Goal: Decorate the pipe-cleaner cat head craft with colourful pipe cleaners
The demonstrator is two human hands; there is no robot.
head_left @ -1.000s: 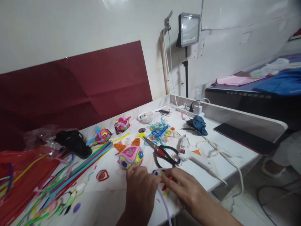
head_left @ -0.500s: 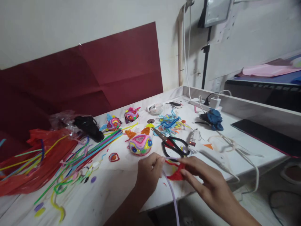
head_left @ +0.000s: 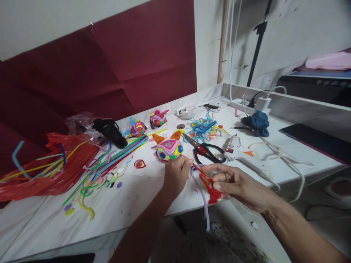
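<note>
Between my hands, over the table's front edge, is a red pipe-cleaner piece [head_left: 213, 193] with a lilac pipe cleaner [head_left: 204, 204] hanging down beside it. My left hand [head_left: 178, 173] is closed, its thumb and finger pinched at the upper end of the lilac strip. My right hand [head_left: 230, 182] grips the red piece between thumb and fingers. Just behind my left hand sits a colourful fish-like figure [head_left: 168, 148] with orange horns. Black-handled scissors [head_left: 210, 152] lie beyond my right hand, and a white glue gun [head_left: 249, 162] rests to their right.
Two similar figures [head_left: 138, 128] stand farther back. Pipe cleaners [head_left: 120, 157] and a red plastic bag [head_left: 74, 168] spread across the left. A blue pipe-cleaner pile [head_left: 204, 128], a dark blue flower-like object [head_left: 259, 122], cables [head_left: 297, 179] and a black tablet-like slab [head_left: 315, 140] are behind and right.
The view has shifted, so the table items appear higher and slightly to the right. In my right hand, the red piece has turned and now hangs lower, and my fingers have changed position around it.
</note>
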